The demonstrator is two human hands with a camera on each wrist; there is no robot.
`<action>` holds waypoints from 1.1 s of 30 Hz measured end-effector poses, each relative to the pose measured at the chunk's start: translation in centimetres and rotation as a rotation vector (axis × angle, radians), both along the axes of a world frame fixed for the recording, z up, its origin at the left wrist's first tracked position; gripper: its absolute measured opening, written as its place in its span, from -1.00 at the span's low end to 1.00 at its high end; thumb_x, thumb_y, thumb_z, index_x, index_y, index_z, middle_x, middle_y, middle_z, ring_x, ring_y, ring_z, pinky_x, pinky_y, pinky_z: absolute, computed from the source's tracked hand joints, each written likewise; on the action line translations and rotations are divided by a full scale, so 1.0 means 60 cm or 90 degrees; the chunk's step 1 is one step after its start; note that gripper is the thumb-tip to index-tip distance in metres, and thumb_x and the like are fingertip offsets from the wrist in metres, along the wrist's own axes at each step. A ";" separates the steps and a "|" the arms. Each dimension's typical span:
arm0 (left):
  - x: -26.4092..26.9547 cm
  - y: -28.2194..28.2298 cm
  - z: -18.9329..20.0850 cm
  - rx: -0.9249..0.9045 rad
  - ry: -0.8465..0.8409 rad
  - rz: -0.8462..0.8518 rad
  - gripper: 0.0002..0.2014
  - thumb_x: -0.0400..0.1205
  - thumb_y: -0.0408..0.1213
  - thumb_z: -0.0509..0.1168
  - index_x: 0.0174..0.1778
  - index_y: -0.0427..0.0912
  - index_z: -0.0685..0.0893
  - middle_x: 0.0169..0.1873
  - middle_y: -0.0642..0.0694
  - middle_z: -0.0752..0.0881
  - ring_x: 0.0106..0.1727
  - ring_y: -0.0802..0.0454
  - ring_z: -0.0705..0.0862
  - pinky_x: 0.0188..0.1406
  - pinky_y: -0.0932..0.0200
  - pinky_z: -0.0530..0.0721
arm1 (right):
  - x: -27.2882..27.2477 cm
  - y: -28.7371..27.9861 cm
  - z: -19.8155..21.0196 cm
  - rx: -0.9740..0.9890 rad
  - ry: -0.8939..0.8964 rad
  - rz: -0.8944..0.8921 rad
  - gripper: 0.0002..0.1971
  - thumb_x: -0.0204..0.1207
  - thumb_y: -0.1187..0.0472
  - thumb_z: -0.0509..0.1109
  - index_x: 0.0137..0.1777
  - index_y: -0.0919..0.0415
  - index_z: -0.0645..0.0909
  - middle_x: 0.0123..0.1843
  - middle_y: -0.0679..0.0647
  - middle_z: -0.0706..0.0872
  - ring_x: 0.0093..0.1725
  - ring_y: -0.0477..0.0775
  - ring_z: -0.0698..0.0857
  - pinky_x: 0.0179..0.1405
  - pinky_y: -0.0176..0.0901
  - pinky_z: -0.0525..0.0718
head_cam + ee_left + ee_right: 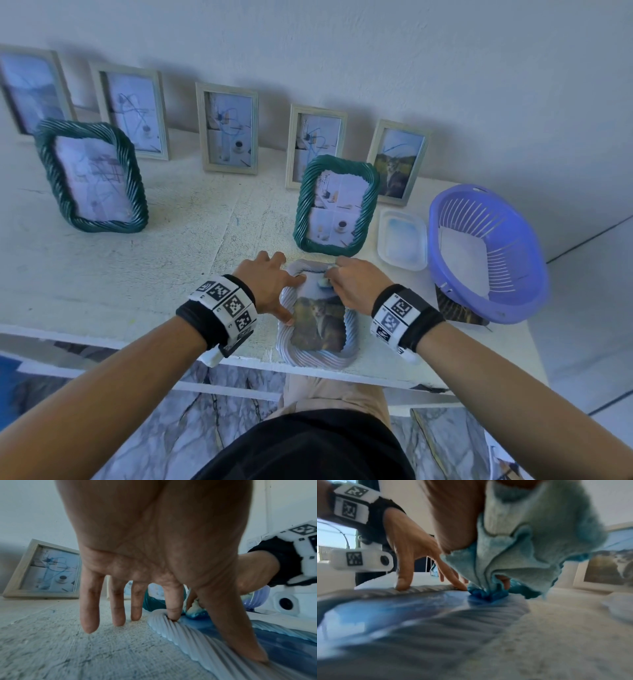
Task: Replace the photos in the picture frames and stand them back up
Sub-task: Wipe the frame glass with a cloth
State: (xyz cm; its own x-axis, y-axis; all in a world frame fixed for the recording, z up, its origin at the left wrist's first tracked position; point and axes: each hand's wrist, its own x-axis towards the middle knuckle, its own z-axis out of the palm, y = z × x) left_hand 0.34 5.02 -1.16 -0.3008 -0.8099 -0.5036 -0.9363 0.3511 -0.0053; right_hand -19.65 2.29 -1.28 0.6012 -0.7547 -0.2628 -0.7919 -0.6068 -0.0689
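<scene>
A white ribbed picture frame (pixel 318 359) lies flat near the table's front edge, with a cat photo (pixel 322 325) showing through its glass. My left hand (pixel 270 287) presses on the frame's left rim (pixel 185 632) with straight, spread fingers; thumb and forefinger rest on the rim. My right hand (pixel 352 284) grips a bunched light-blue cloth (pixel 522 547) and holds it down on the glass at the frame's far end (pixel 453 622). The cloth (pixel 195 609) hides that corner of the photo.
Two green ribbed frames (pixel 337 205) (pixel 92 174) stand on the table. Several pale wooden frames (pixel 227 128) lean on the wall behind. A clear plastic tray (pixel 402 240) and a purple basket (pixel 486 253) sit at the right. The table edge (pixel 239 363) is close to me.
</scene>
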 end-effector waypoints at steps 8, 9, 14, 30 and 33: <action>0.002 0.004 -0.001 0.004 0.013 0.018 -0.12 0.39 0.43 0.34 0.63 0.35 0.17 0.59 -0.13 0.24 0.52 -0.22 0.31 0.33 -0.19 0.49 | -0.025 0.063 0.013 0.092 0.002 0.106 -0.70 0.65 0.26 0.16 0.26 0.18 0.65 0.09 0.16 0.59 -0.02 0.25 0.65 -0.06 0.01 0.60; 0.002 0.003 -0.001 0.004 0.013 0.017 -0.12 0.39 0.43 0.34 0.63 0.34 0.17 0.58 -0.14 0.25 0.51 -0.23 0.32 0.32 -0.19 0.50 | -0.028 0.058 0.015 0.087 0.018 0.113 -0.70 0.66 0.25 0.16 0.26 0.18 0.65 0.09 0.16 0.59 -0.02 0.25 0.66 -0.07 0.00 0.60; 0.002 0.003 -0.002 0.006 0.012 0.015 -0.12 0.39 0.44 0.34 0.62 0.35 0.18 0.57 -0.14 0.26 0.51 -0.23 0.32 0.32 -0.20 0.49 | -0.028 0.014 0.004 0.017 0.008 0.023 -0.73 0.64 0.21 0.22 0.23 0.15 0.67 0.17 0.16 0.62 0.07 0.27 0.68 -0.04 -0.04 0.58; 0.006 0.002 -0.001 0.015 0.032 0.019 -0.13 0.38 0.45 0.33 0.61 0.38 0.20 0.59 -0.11 0.22 0.54 -0.21 0.26 0.36 -0.22 0.47 | -0.017 0.056 -0.001 0.044 -0.050 -0.048 -0.74 0.65 0.29 0.18 0.21 0.22 0.65 0.10 0.14 0.59 0.07 0.18 0.63 0.00 -0.03 0.60; 0.006 0.004 -0.002 0.013 0.038 0.023 -0.13 0.38 0.44 0.33 0.61 0.39 0.20 0.61 -0.10 0.19 0.56 -0.20 0.24 0.37 -0.24 0.47 | -0.032 0.098 -0.003 0.113 -0.109 0.017 -0.71 0.66 0.25 0.16 0.22 0.15 0.68 0.10 0.10 0.62 0.01 0.09 0.61 0.03 -0.01 0.62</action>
